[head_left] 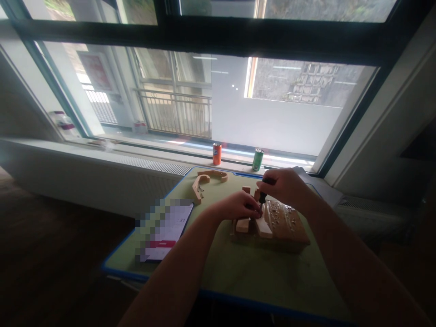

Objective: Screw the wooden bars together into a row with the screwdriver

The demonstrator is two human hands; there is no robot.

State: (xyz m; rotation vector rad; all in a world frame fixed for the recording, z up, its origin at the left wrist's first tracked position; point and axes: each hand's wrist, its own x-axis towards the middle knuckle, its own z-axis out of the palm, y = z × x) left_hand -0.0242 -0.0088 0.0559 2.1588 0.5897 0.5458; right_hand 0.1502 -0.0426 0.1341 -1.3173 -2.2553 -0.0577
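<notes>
My right hand [282,184] grips the dark handle of a screwdriver [262,199], which points downward with its shaft nearly upright. Close to its tip, the fingers of my left hand [240,205] are pinched together; whatever they hold is hidden. Under the tip lies a pale wooden piece [264,228], and a second wooden piece [243,225] is just left of it. Both rest on a brown box [296,231]. Several small shiny bits [281,214], too small to name, are spread over the box's right part, with clear plastic beside them.
The green table [218,268] has a blue edge. Two curved wooden pieces [199,187] [214,174] lie at its back left. A tablet-like screen [173,227] is at the left. An orange can [217,154] and a green can [258,160] stand on the windowsill.
</notes>
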